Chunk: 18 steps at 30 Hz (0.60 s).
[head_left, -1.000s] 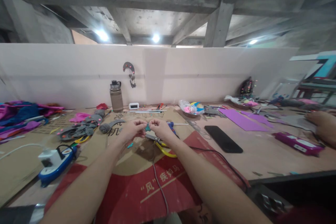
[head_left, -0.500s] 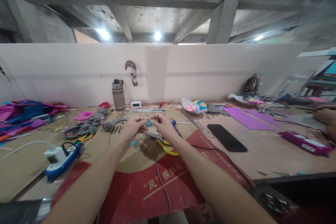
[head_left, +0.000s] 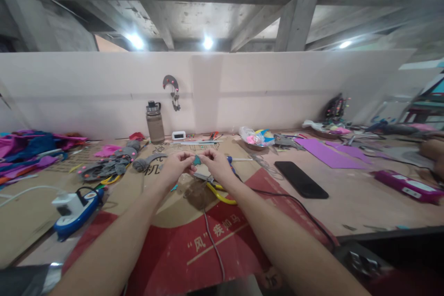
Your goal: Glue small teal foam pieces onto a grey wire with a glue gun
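Observation:
A small teal felt piece [head_left: 197, 161] is pinched between my two hands above the cardboard. My left hand [head_left: 178, 166] grips its left side with thumb and forefinger. On its other side, the fingertips of my right hand [head_left: 215, 165] are closed on it too. Its exact shape is partly covered by the fingers. Just below my right hand lie yellow-handled scissors [head_left: 222, 196], their blades partly hidden. A small turquoise scrap [head_left: 174, 188] rests on the cardboard under my left hand.
Red and tan cardboard [head_left: 173, 249] covers the worktop, crossed by a thin cord. A black phone [head_left: 301, 179] and purple sheets [head_left: 331, 153] lie to the right. At left are a blue power strip [head_left: 79, 215] and grey felt pieces [head_left: 107, 164]. A bottle [head_left: 155, 122] stands behind.
Both hands still pinch the teal piece, which has turned slightly and now looks darker. The whole view has shifted a little.

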Tool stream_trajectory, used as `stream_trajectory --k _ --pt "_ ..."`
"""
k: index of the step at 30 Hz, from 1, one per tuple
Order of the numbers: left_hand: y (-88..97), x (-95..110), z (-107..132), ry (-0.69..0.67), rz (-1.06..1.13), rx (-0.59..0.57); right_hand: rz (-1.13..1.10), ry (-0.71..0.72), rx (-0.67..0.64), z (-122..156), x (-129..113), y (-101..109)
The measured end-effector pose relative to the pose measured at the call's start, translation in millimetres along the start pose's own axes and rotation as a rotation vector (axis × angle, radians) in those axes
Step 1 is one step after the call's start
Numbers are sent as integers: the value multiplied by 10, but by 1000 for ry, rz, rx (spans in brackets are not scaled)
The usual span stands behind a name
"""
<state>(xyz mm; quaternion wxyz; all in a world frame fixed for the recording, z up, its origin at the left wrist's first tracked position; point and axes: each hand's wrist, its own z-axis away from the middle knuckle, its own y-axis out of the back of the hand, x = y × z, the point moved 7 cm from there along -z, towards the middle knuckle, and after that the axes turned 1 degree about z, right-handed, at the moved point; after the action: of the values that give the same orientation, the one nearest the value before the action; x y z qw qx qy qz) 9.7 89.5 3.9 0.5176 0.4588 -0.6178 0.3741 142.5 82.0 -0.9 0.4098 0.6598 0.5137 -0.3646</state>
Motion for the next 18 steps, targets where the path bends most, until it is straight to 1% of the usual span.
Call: stream_trajectory --k 4,7,10,13,15,18 --pt "-1 20 11 12 16 7 -13 18 -11 -9 -13 -11" --pt "40 23 9 24 46 45 -56 16 -27 -14 -16 -27" --pt "90 28 -4 1 14 86 -78 25 -39 -8 -29 -38" --pt "119 19 -19 -23 -6 109 -49 63 -50 4 -51 -47" --pt "112 15 -27 -42 15 100 -24 64 -50 5 -44 -46" --pt "62 18 -34 -68 66 45 -20 31 -34 -9 -12 -27"
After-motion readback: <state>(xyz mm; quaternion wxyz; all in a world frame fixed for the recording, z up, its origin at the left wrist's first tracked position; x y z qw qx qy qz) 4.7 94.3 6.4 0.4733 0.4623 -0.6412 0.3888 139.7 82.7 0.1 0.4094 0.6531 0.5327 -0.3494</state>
